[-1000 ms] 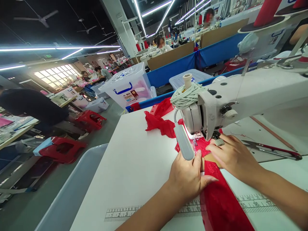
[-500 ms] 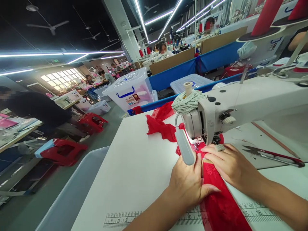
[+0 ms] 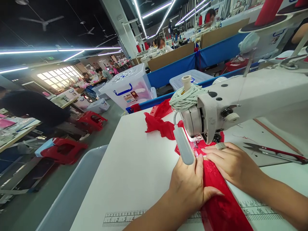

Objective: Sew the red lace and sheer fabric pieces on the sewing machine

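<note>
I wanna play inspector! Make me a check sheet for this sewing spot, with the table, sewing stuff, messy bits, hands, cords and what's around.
Surface: white table with printed ruler marks.
Job's things: red cloth runs under the machine; a lamp hangs beside it.
Clutter: snips and a thin stick lie beyond the right hand.
Left hand: thumb over the cloth.
Right hand: fingers on the cloth, close to the machine's foot.
Cables: nothing seen near the hands; pale cord coiled atop the machine.
Surroundings: red stools, lidded box, other people.
</note>
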`<state>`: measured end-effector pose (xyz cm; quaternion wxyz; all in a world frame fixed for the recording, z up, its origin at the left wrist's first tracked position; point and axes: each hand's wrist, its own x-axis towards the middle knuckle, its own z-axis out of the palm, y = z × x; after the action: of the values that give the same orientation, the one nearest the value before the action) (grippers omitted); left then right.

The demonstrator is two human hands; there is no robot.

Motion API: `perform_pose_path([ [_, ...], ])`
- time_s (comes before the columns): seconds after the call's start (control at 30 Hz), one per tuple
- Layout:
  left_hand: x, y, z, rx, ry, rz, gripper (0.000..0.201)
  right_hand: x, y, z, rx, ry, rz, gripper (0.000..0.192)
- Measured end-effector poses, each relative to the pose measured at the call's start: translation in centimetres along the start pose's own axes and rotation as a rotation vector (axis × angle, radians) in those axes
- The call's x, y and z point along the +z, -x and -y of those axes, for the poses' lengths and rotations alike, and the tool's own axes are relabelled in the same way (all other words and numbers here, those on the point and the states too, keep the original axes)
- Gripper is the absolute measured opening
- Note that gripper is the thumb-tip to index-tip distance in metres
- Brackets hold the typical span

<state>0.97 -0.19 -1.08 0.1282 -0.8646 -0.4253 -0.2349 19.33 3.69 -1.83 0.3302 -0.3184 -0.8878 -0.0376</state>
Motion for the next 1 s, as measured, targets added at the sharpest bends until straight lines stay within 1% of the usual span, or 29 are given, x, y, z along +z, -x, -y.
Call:
perform_pose_path([
  [0.23, 0.24, 0.04, 0.18, -0.027, -0.01, -0.004, 0.091, 0.14, -0.08, -0.07, -0.003, 0.052, 0.011, 0.038],
  [0.53, 0.05, 0.13, 0.6, -0.064, -0.011, 0.058, 0.087, 0.11, -0.3, -0.3, 0.004, 0.062, 0.073, 0.037],
  [0.7, 0.1, 0.36, 0.41, -0.049, -0.028, 0.097, 0.084, 0.17, -0.1, -0.35, 0.004, 0.07, 0.1, 0.038],
  [0.87, -0.01, 0.56, 0.03, -0.022, -0.051, 0.087, 0.081, 0.42, 0.26, -0.54, 0.018, 0.055, 0.131, 0.032],
  [1.0, -0.17, 0.43, -0.07, -0.013, -0.045, 0.069, 0.081, 0.48, 0.23, -0.51, 0.019, 0.049, 0.123, 0.033],
])
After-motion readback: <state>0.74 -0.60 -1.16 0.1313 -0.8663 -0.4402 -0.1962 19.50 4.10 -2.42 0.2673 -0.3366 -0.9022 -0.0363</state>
